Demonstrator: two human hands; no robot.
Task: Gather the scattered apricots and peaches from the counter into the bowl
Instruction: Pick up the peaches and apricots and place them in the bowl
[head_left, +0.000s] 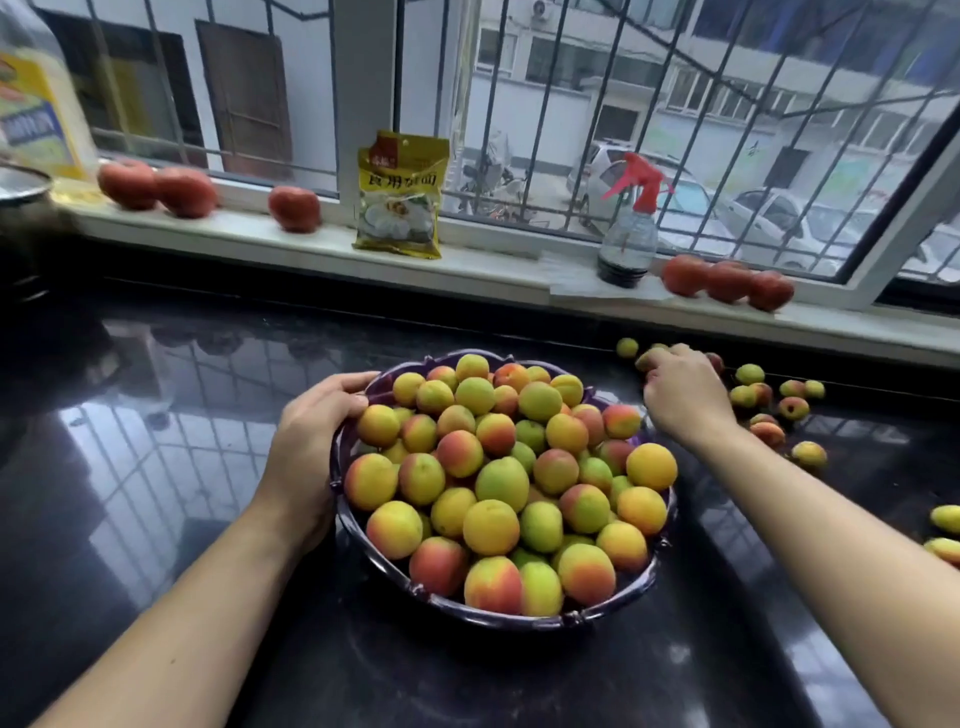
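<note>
Head-camera view: our right hand's fingertips (655, 364) curl down over a small yellow-green apricot (647, 358) on the glossy black stone counter (156, 467), at two o'clock from the bowl; whether they have closed on it we cannot tell. Our right hand (683, 397) arches knuckles-up, forearm stretched out past the rim. Our left hand (311, 431) cups the scalloped dark purple bowl (498, 616) at nine o'clock, thumb hooked on the rim, steadying it. We judge the gathering well along: the bowl is heaped, yet loose orange-blushed fruit (769, 400) lies scattered at three o'clock. Next comes a gentle lift and careful placing atop the pile, which could spill.
</note>
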